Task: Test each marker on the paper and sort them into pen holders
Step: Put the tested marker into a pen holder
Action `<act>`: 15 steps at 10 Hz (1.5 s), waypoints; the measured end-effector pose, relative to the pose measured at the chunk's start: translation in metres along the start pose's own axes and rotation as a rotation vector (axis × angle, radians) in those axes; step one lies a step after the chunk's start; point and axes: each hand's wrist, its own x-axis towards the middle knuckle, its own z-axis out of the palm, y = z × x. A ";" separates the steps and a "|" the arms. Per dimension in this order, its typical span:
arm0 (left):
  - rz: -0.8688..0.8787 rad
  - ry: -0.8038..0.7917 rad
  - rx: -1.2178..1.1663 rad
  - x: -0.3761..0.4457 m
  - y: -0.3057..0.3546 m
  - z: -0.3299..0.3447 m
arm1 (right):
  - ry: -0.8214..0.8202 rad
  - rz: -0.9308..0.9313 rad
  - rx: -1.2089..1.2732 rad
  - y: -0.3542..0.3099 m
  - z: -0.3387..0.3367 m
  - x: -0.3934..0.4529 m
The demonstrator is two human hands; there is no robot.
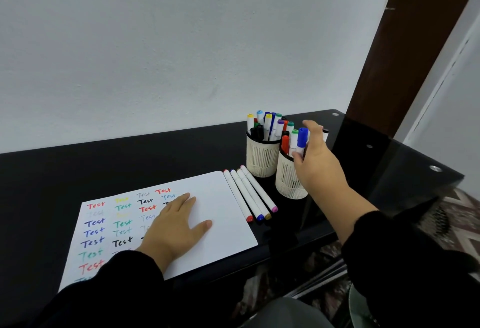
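Head camera looks down on a black table point(181, 151) set against a white wall. Left hand point(176, 226) lies flat with straight fingers on the paper point(223, 213), most likely to pin the sheet so it does not slide while markers are tried; rows of the word "Test" in many colours already fill its left part, and the right part is bare. Right hand point(315, 161) reaches to the near pen holder point(287, 179), where a blue marker point(302, 139) stands against the thumb side of it; whether the fingers are pinching that marker or have just let go I cannot tell, since the hand hides the contact. Behind and touching it, or just beside it, the far pen holder point(261, 161) is packed with capped markers standing upright. Four loose markers point(249, 192) lie side by side along the paper's right edge, between sheet and holders, caps towards the person: a handy queue, I judge, of ones not yet tested. Most of the sorting looks done
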 end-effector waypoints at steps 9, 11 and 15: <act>0.023 -0.019 0.056 -0.001 -0.001 -0.002 | -0.078 0.031 -0.172 -0.021 -0.016 0.011; 0.022 -0.008 0.030 -0.001 -0.001 -0.001 | -0.007 -0.001 -0.104 -0.013 -0.017 0.001; 0.006 -0.026 0.043 -0.004 0.003 -0.005 | 0.002 -0.085 -0.163 -0.003 -0.018 0.003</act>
